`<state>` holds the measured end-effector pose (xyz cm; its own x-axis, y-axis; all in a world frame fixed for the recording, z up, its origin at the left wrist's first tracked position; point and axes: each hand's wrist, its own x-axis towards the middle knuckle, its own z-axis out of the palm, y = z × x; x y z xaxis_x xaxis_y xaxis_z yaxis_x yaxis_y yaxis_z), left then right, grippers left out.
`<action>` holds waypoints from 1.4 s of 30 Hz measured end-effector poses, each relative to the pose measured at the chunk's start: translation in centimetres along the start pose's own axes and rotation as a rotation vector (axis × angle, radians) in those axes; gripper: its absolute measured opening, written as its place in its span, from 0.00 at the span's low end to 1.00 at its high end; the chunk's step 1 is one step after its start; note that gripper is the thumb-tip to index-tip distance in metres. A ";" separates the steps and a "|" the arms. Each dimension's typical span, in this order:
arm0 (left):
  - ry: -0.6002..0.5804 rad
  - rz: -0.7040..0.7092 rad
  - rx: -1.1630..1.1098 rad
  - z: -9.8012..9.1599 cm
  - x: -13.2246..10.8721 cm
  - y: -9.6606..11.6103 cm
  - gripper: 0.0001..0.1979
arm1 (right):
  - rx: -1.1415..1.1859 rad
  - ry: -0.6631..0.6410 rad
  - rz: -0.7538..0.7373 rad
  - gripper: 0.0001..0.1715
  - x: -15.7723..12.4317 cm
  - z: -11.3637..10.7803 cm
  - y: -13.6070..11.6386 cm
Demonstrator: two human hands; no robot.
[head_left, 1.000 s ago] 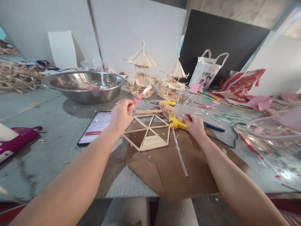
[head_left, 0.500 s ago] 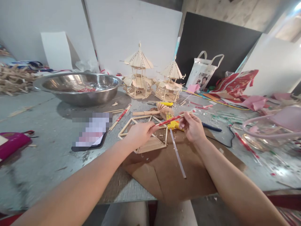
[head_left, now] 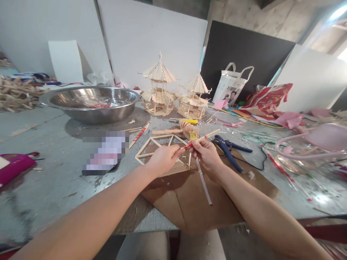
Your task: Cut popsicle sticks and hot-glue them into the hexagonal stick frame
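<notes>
Between my two hands is a pale wooden chopstick with a red wrapper around part of it. My left hand pinches its red end. My right hand is closed around it just beside, and the bare wood sticks out up and to the right. Below my left hand lies a flat hexagonal stick frame, partly filled with parallel sticks. A yellow glue gun, mostly hidden by my right hand, has a clear glue stick trailing toward me. Blue-handled pliers lie right of that hand.
Brown cardboard lies under the work. A phone and a steel basin are on the left. Two stick pagodas stand at the back, near a yellow cutter. Wrapper scraps and a pink-rimmed clear container are at right.
My right hand has moved left and down, close to my left hand. More bare wood now shows beyond it, and the pliers are uncovered.
</notes>
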<state>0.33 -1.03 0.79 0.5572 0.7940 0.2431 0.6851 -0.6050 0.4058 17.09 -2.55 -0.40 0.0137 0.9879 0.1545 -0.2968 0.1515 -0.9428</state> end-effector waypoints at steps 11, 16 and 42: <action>0.029 -0.015 -0.030 -1.2 0.5 -0.6 0.20 | 0.061 0.115 -0.157 0.12 1.1 -2.9 -1.3; 0.024 -0.002 -0.009 -1.5 0.5 -1.1 0.19 | 0.066 0.124 -0.198 0.11 1.3 -3.6 -1.4; 0.253 -0.359 0.378 -5.0 0.9 -5.2 0.22 | 0.303 0.842 -0.209 0.08 3.0 -10.0 -4.1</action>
<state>-5.10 3.18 3.31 0.1616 0.9148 0.3701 0.9563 -0.2378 0.1703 27.86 0.10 1.02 0.7512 0.6569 -0.0651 -0.4459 0.4321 -0.7838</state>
